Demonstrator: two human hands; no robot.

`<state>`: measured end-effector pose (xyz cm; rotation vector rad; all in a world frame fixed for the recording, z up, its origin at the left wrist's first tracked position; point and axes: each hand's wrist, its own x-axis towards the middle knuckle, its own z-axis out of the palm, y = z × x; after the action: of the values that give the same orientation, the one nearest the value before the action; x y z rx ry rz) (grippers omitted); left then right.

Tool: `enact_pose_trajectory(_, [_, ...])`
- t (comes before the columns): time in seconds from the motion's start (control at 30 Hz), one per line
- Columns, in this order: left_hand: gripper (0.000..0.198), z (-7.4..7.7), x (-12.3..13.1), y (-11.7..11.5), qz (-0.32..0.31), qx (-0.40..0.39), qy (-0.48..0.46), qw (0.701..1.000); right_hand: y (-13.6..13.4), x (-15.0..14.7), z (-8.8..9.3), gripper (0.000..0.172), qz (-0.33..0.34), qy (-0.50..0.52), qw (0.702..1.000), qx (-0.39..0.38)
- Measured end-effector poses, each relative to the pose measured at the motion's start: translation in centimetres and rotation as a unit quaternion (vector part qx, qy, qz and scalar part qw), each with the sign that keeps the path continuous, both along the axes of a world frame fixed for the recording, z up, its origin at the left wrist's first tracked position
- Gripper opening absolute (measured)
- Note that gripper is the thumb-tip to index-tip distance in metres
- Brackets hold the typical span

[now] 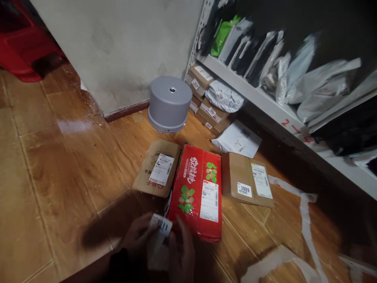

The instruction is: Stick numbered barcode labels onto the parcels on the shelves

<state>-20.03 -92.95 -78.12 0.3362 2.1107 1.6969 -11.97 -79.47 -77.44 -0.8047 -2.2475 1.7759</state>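
A small white sticker label [161, 225] printed 3011 is between my two hands, low in the view. My left hand [136, 232] pinches its left side. The fingers of my right hand [183, 245] close at its lower right corner, in dim light. A pale strip [157, 251] hangs below the label. Just beyond my hands lies a red carton [191, 188] with green leaf pictures and a white shipping label. To its left is a brown parcel [159, 167] with red print. On its right sits a brown box [244, 175] bearing a 3009 sticker.
A grey round stool [170, 104] stands by the wall. Numbered boxes [212, 114] and a white mailer [238, 138] lie under a shelf [265, 98] of bagged parcels. Pale strips [306, 220] trail across the floor at right. A red plastic stool [26, 43] is at upper left.
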Motion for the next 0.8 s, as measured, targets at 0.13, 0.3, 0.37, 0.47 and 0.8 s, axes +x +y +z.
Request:
enact_pose_trajectory(0.13, [0.043,3.1,-3.0,0.3,0.036,0.057,-0.069,0.995,1.2,-6.9,3.4,0.028,0.094,-0.004,0.99,-0.106])
enact_pose_trajectory(0.3, [0.046,3.7,-4.4,0.5,0.148,0.084,-0.148,0.974,1.4,-10.3,3.3,0.027,0.123,-0.008,0.975,-0.187])
enact_pose_trajectory(0.37, [0.049,3.5,-4.7,0.5,0.192,0.085,-0.169,0.963,1.3,-10.8,3.3,0.028,0.122,-0.01,0.974,-0.188])
enact_pose_trajectory(0.47, [0.045,3.3,-5.0,0.3,0.201,0.069,-0.171,0.962,1.1,-11.6,3.6,0.028,0.12,-0.014,0.983,-0.137])
enact_pose_trajectory(0.8, [0.065,-0.3,-1.8,-4.8,0.298,-0.115,-0.218,0.922,-8.3,-8.2,-1.3,0.006,0.093,-0.1,0.984,-0.111])
